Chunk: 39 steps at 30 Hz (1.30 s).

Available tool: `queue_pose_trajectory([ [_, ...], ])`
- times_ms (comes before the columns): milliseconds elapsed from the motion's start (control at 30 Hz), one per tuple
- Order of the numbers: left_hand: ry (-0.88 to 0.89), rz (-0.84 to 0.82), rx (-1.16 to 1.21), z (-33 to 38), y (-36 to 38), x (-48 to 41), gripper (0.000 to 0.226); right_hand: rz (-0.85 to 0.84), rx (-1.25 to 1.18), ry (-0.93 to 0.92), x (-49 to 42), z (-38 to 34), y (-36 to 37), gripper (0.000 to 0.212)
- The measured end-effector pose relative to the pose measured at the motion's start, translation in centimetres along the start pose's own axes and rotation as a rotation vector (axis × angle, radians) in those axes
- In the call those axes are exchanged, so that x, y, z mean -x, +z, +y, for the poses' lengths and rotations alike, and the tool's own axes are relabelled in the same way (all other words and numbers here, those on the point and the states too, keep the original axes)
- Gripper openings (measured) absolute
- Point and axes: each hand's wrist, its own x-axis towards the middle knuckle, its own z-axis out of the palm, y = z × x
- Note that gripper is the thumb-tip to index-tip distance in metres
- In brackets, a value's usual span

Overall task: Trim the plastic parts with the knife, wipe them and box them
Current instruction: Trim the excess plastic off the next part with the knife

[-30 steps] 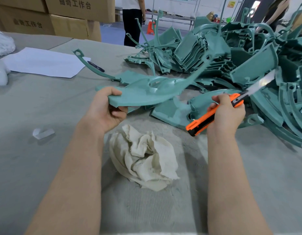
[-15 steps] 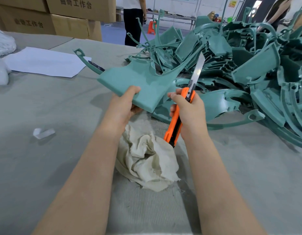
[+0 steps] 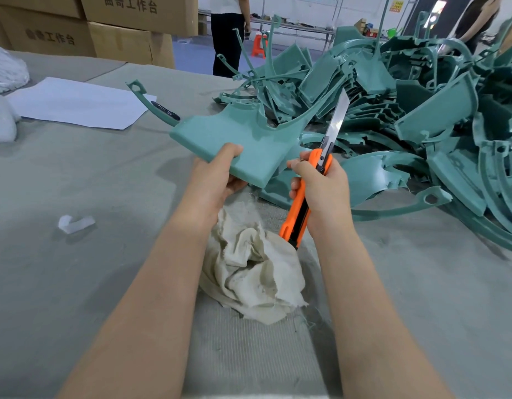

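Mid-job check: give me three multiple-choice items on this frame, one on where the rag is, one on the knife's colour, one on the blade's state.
1. Where is the cloth rag?
A. on the table between the forearms
B. on the parts pile
C. in a box

2. What colour is the utility knife handle?
A. blue
B. orange and black
C. yellow

3. What state is the knife blade in?
A. retracted
B. snapped off
C. extended, pointing up

Key: 1 A, it lies crumpled on the table below both hands. 2 B, the handle in the right hand shows it. 3 C, bare steel rises beside the green plastic part that the left hand holds.

Teal plastic part (image 3: 243,139), orange knife (image 3: 302,203), cream rag (image 3: 254,272).
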Motion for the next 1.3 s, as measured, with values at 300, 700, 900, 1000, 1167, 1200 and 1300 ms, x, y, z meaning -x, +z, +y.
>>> queue_pose_trajectory([
  [300, 0.014, 0.009, -0.007, -0.1, 0.3, 0.3, 0.037, -0.006, 0.069, -0.011, 0.0, 0.3, 0.3, 0.014],
  [700, -0.108, -0.539, 0.257, 1.5, -0.2, 1.5, 0.088, -0.088, -0.117, 0.103, -0.8, -0.3, -1.0, 0.006],
  [900, -0.283, -0.376, 0.078, 2.4, -1.9, 1.0, 0.058, -0.135, 0.113, -0.031, -1.4, -0.4, -3.0, 0.008],
  [1000, -0.299, -0.198, -0.093, 1.4, -1.0, 1.0, 0.021, -0.138, 0.085, -0.045, -1.4, -0.4, -2.8, 0.007],
  [1167, -0.281, -0.13, 0.044, 1.4, -0.9, 0.6, 0.015, -0.005, 0.036, -0.076, -1.6, -0.3, -2.9, 0.006],
  [1200, -0.275, -0.111, 0.139, 1.5, -0.8, 0.6, 0.012, 0.013, 0.032, -0.072, -1.7, -0.2, -3.0, 0.009],
  [1300, -0.262, -0.063, 0.344, 1.9, -0.6, 0.6, 0.009, 0.002, 0.08, -0.09, -1.7, 0.0, -2.8, 0.009],
])
